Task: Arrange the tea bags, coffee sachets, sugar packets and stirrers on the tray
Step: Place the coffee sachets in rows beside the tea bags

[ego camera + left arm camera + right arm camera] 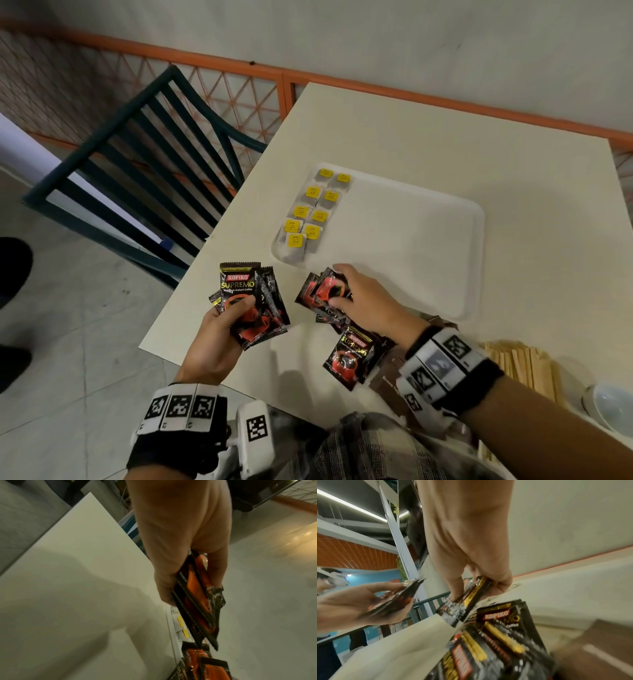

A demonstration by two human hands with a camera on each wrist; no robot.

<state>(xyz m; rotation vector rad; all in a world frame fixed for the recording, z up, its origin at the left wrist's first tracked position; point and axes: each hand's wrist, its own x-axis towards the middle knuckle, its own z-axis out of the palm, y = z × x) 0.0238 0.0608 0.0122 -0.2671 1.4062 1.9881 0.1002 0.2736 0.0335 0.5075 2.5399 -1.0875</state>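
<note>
The left hand holds a fanned stack of Kopiko coffee sachets clamped between thumb and curled fingers, lifted just off the near-left corner of the bench, seemingly so they can be squared up before going down together. The right hand pinches a few more sachets from the loose heap lying on the bench just short of the tray's near edge, apparently gathering them to join the stack. The sachets are glossy black with a red-orange cup picture and gold lettering, flat and slippery-looking, with crimped ends. The white tray sits mid-bench; yellow-tagged tea bags already lie in two neat columns along its left side, leaving the rest bare for the coffee. Wooden stirrers and brown sugar packets wait by the right wrist, off the tray.
</note>
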